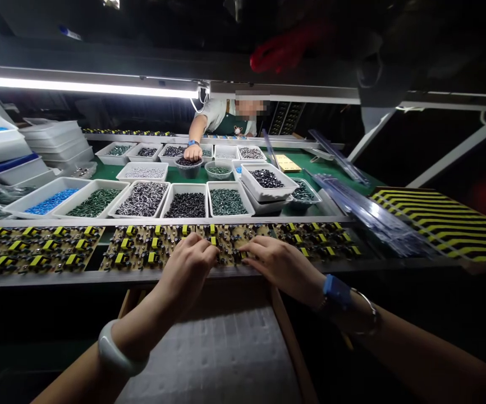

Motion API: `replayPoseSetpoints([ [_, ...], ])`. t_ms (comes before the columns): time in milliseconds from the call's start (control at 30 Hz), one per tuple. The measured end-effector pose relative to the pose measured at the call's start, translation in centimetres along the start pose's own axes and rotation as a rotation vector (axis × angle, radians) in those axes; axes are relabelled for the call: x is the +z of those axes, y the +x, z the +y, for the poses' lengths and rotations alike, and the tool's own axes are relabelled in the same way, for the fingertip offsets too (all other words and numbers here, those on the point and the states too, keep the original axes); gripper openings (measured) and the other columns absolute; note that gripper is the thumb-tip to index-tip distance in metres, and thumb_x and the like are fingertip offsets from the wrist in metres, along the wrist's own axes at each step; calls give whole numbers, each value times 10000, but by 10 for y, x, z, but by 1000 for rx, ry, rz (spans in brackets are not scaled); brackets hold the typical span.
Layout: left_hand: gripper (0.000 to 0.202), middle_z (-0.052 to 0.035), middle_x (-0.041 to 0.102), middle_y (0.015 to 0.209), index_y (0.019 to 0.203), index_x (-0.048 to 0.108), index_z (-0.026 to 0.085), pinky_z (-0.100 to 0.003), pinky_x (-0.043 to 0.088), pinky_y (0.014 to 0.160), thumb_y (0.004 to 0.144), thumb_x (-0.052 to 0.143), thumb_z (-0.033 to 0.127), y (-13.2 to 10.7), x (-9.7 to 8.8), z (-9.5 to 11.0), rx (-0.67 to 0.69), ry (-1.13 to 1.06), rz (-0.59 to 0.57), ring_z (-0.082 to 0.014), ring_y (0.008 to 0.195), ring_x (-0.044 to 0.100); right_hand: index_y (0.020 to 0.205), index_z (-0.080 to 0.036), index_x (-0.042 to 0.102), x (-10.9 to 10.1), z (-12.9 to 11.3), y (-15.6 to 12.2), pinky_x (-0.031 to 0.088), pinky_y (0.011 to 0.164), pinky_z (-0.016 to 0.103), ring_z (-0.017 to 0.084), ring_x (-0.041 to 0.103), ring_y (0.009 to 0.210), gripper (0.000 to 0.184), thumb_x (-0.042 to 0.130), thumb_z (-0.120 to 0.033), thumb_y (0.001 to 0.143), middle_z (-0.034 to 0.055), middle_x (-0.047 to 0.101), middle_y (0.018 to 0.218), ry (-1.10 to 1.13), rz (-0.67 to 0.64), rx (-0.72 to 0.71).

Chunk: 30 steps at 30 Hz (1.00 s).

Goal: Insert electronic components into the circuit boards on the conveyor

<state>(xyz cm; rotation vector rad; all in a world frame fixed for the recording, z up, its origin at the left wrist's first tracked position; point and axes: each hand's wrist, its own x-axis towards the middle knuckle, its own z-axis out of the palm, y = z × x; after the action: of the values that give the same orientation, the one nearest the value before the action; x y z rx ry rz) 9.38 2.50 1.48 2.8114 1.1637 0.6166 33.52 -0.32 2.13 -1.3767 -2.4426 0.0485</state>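
Note:
My left hand [188, 266] and my right hand [280, 264] rest side by side over a row of brown circuit boards [150, 247] studded with yellow-topped transformers and dark components. The fingertips of both hands curl down onto the boards, and my fingers hide whatever lies under them. A similar board strip [36, 247] lies to the left. White trays of small black [186, 205] and green [229, 202] components stand just beyond the boards. Across the bench, a co-worker's hand [193, 152] reaches into a small bowl of dark parts [188, 166].
Several more white trays of components fill the green bench beyond. Stacked white bins [53, 137] stand at the left. Transparent plastic tubes [373, 221] lie at the right, beside a yellow-and-black striped panel [445, 221]. A metal rail [226, 275] edges the line, with white foam [213, 359] below.

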Motion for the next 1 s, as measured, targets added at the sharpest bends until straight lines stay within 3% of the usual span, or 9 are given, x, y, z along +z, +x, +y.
replayPoseSetpoints([
  [233,85,-58,736,875,968,742,153,-426,525,820,924,676,124,0,2,-2,7,-7,-6,-281,933,589,1177,-147,717,-5,-7,-6,622,904,417,269,713,1034,247,721,-200,936,122,717,1124,41,118,-72],
  [333,197,-45,775,971,1114,725,165,-426,530,854,934,663,112,-5,-2,-3,17,-27,8,-273,977,596,1154,-144,727,-5,-12,-8,624,914,424,271,714,1044,210,692,-195,954,133,718,1151,46,171,-92],
  [467,419,-71,735,1271,1353,617,167,-456,511,965,946,629,69,-22,-17,-12,14,-30,167,-282,1120,563,1208,-143,717,-3,-23,-4,632,904,424,277,712,1062,252,596,-134,988,149,714,1172,12,165,-135],
  [600,349,-97,737,1157,1305,641,146,-462,510,940,963,599,92,-56,-40,-29,-42,57,239,-292,1076,565,1259,-152,708,2,-32,7,629,914,446,307,695,1122,412,538,17,924,177,690,1224,-70,122,-196],
  [700,190,-82,727,1010,1140,701,161,-447,505,887,989,585,164,-94,-56,-39,-126,89,127,-280,989,582,1253,-145,704,6,-41,17,616,929,430,295,686,1121,432,529,41,904,176,683,1223,-70,110,-233],
  [833,103,-35,700,902,896,725,216,-471,480,857,963,646,220,-139,-65,-40,-279,125,-156,-277,923,599,1270,-162,666,17,-71,33,610,820,335,234,696,994,320,545,-79,986,122,710,1111,28,-14,-317],
  [933,104,-29,729,1001,974,759,250,-492,477,891,907,713,185,-158,-58,-28,-346,192,-309,-292,980,628,1322,-158,607,40,-101,47,581,752,300,209,679,934,335,506,-93,1009,102,705,1078,30,-142,-454],
  [1000,252,-38,748,1093,1099,760,252,-486,472,946,900,684,118,-165,-49,-17,-342,275,-300,-292,1045,639,1321,-110,579,63,-121,56,560,701,302,209,658,897,326,472,-89,1014,123,683,1079,-19,-165,-540],
])
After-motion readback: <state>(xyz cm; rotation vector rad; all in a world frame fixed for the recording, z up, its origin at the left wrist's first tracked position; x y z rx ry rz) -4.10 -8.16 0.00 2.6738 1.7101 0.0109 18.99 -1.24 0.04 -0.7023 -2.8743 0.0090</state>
